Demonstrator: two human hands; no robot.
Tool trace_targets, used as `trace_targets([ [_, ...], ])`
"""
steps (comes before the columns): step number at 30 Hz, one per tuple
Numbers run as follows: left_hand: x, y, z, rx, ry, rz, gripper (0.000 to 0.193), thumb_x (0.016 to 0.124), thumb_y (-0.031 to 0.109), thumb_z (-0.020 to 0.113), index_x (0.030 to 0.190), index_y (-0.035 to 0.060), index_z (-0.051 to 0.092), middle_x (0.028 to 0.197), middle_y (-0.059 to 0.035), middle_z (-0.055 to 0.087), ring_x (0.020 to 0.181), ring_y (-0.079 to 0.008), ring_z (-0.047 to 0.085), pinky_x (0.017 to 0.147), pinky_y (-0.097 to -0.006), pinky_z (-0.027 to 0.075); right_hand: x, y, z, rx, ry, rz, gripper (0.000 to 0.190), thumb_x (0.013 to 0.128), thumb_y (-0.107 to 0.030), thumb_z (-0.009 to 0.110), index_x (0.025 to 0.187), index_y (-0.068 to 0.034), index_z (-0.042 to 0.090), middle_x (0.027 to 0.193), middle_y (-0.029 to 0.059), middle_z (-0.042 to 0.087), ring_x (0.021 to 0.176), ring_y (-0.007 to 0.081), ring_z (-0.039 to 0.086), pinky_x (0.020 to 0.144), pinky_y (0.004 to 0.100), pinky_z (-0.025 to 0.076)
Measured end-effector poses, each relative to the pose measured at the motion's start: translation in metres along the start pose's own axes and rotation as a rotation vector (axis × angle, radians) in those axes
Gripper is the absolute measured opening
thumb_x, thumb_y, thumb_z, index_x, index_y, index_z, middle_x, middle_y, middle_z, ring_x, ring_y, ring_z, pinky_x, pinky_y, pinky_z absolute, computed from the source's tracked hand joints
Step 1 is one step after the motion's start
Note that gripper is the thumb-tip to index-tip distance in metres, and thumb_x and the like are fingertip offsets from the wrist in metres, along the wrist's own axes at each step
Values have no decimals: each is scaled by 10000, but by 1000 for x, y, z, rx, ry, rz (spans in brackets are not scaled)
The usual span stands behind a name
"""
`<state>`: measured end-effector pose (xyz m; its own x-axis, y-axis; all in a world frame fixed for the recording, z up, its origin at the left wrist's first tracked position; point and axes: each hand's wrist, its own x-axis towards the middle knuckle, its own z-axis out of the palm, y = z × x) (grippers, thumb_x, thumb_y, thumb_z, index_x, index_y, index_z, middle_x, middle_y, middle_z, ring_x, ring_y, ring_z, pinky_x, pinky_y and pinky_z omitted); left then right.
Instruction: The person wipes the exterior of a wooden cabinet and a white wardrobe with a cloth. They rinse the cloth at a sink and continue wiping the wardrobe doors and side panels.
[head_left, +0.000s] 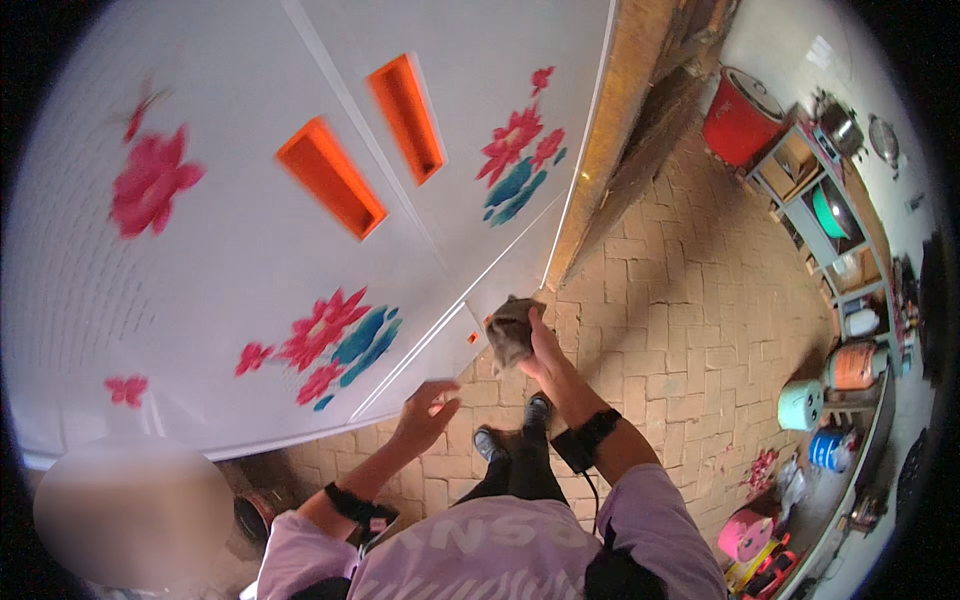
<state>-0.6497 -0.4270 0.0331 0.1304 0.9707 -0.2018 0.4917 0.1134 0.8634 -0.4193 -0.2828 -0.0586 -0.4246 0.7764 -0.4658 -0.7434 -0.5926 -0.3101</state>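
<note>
In my right hand is a crumpled grey-brown rag, held close to the lower part of a white cabinet. My left hand hovers by the cabinet's lower edge, its fingers loosely curled and thumb apart, with nothing visible in it. Pink lotus decals with blue-green leaves decorate the white doors. Two orange recessed handles flank the seam between the upper doors. Below the doors, a small orange pull sits near the rag. Whether the rag touches the cabinet, I cannot tell.
A wooden board runs along the cabinet's right side. Brick paving covers the floor. Along the right wall stand a red bin, a shelf unit, a mint bucket and a pink container. A cable hangs from my right wrist strap.
</note>
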Motion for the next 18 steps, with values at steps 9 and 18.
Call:
trace_targets([
  [9, -61, -116, -38, -955, 346, -993, 345, 911, 221, 668, 1223, 105, 579, 1161, -77, 634, 1097, -305, 628, 879, -443, 537, 138, -46, -3, -171, 453, -318, 684, 966, -467, 570, 1492, -156, 262, 1324, 113, 524, 1161, 276, 560, 860, 464, 540],
  [18, -59, -131, -53, -1307, 449, -765, 268, 932, 207, 645, 1171, 92, 618, 1239, -85, 600, 1276, -351, 511, 1079, -533, 421, 99, 30, -11, -630, 279, -33, 567, 977, -190, 541, 1487, -131, 300, 1228, 84, 541, 998, 176, 577, 735, 325, 529],
])
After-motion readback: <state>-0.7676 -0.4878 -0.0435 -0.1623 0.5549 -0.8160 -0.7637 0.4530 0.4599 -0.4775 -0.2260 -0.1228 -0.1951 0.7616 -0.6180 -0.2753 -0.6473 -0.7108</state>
